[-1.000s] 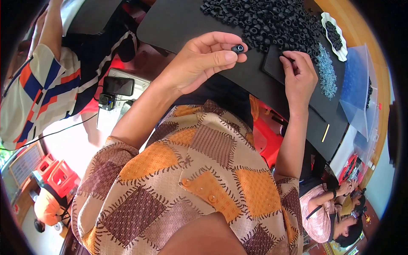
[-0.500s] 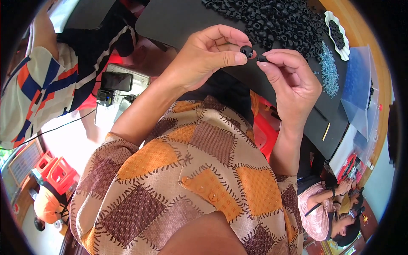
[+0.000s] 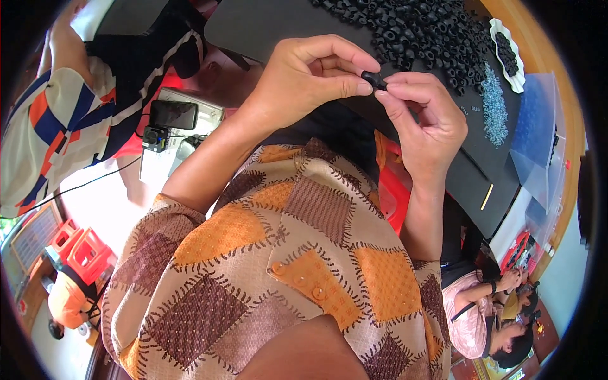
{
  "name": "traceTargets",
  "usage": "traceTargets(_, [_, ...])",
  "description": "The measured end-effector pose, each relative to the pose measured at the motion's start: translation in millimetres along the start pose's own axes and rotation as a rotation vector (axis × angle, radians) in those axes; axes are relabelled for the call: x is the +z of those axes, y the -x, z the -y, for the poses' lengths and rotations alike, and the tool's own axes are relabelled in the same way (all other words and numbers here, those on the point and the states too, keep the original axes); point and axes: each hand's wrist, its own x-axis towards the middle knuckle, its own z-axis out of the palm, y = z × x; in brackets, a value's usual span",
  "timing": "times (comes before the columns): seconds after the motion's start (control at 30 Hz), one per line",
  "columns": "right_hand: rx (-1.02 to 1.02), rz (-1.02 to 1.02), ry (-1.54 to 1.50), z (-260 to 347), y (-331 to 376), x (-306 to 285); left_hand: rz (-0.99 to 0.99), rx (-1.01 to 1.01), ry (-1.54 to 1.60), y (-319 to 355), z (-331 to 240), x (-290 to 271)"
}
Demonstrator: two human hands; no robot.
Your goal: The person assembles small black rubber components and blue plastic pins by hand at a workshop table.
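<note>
Over the near edge of the dark table (image 3: 465,193), my left hand (image 3: 291,79) pinches a small black rounded part (image 3: 375,80) between thumb and forefinger. My right hand (image 3: 434,120) comes at the same spot from the other side, its thumb and fingertips closed on a small black piece mostly hidden by them. Both pieces touch end to end; whether they are joined I cannot tell. Beyond the hands lies a large heap of small black hollow parts (image 3: 424,38).
Right of the heap are small light-blue pieces (image 3: 494,114) and a white scalloped dish (image 3: 520,81) of black parts. A thin yellow-tipped stick (image 3: 486,197) and a transparent plastic sheet (image 3: 538,133) lie nearer. Left is a phone (image 3: 173,114); other people sit on both sides.
My right hand has moved left and slightly down, bringing its black piece against the one in my left hand. The gap between them has closed.
</note>
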Motion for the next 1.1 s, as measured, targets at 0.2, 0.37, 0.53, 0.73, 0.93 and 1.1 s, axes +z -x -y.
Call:
traceTargets(0.2, [0.122, -0.004, -0.077, -9, 0, 23, -0.061, -0.016, -0.194, 6, -6, -13])
traceTargets(0.37, [0.113, 0.052, 0.155, -11, -16, 45, -0.1, -0.051, -0.397, 4, -14, -30])
traceTargets(0.53, [-0.079, 0.052, 0.379, -25, -22, 59, -0.15, 0.116, -0.519, -2, -11, -37])
traceTargets(0.73, [0.156, 0.059, 0.227, -12, -16, 61, -0.129, 0.174, -0.666, -1, -16, -36])
traceTargets(0.93, [0.179, 0.052, 0.203, -7, -13, 56, -0.14, 0.238, -0.705, -1, -13, -28])
traceTargets(1.1, [0.24, 0.108, 0.156, -2, -19, 46, -0.141, 0.262, -0.734, 0, -9, -22])
